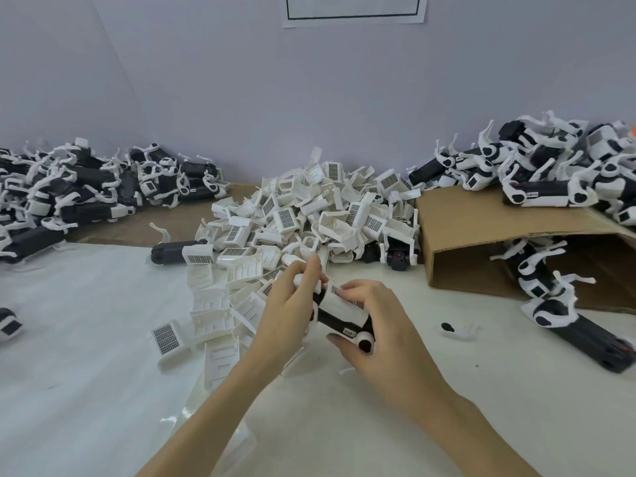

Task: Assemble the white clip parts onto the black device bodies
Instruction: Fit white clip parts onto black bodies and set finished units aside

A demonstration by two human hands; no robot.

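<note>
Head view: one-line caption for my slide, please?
Both hands fit a white clip onto a black device body before the clip pile.

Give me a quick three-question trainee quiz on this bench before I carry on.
1. True or false: both hands hold one black device body.
2. The heap of loose white clip parts lies: A) inside the cardboard box, B) in the middle against the wall, C) on the floor?
3. Fill in: the right hand presses a white ____ onto the body while the left hand steadies it.

Key: 1 true; 2 B; 3 clip.
</note>
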